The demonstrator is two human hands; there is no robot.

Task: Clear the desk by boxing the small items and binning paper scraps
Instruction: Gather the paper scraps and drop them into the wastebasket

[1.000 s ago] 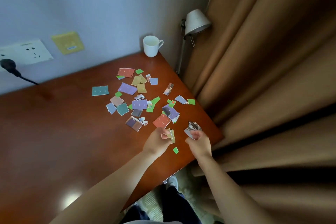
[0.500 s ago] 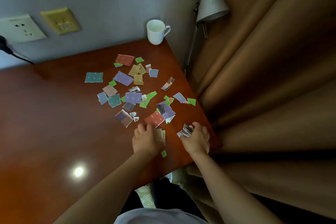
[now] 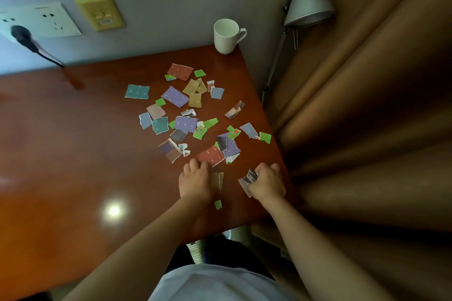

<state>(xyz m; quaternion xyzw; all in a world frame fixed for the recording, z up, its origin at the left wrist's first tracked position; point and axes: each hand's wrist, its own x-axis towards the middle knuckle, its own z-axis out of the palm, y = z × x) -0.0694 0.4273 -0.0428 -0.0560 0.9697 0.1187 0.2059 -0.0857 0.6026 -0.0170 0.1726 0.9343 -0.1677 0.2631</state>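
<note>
The left hand (image 3: 195, 179) has been lowered to the next red scrap (image 3: 211, 155), its fingers' hold not discernible; the gathered bundle (image 3: 249, 177) is kept clenched in the right hand (image 3: 267, 183).

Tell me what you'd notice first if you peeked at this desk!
The bright paper scraps jump out first, scattered over the right half of the brown desk. At its near edge the right hand grips a bunch of scraps, and the left hand rests beside it. A white mug stands at the back corner.
</note>
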